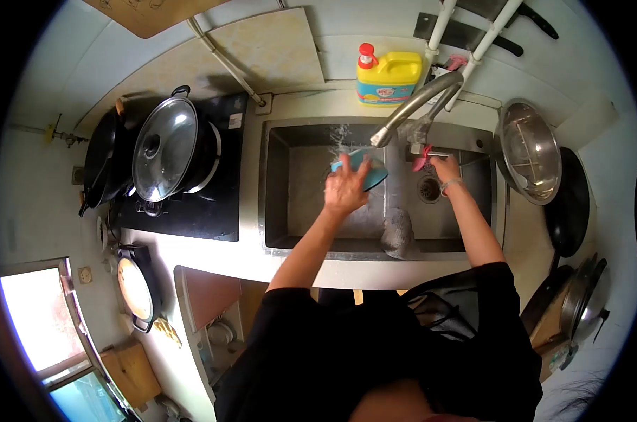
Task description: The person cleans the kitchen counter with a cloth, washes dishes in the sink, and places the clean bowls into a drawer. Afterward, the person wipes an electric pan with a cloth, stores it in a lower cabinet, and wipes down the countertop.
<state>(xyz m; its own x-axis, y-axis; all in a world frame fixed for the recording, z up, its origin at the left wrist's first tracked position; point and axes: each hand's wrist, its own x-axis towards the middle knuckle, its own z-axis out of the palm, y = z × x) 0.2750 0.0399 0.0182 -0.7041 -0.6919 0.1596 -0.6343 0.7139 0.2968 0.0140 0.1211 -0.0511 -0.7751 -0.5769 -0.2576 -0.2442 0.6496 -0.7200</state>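
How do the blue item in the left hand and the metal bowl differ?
Colour: the blue item is light blue; the metal bowl is silvery. Place: the blue item is over the left basin, while the metal bowl is right of the sink. Hold: the left hand grips the blue item; no hand touches the metal bowl.

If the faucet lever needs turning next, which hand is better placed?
Probably the right hand: its fingers are at the faucet lever. The left hand is farther away, over the left basin, and busy holding a light-blue item.
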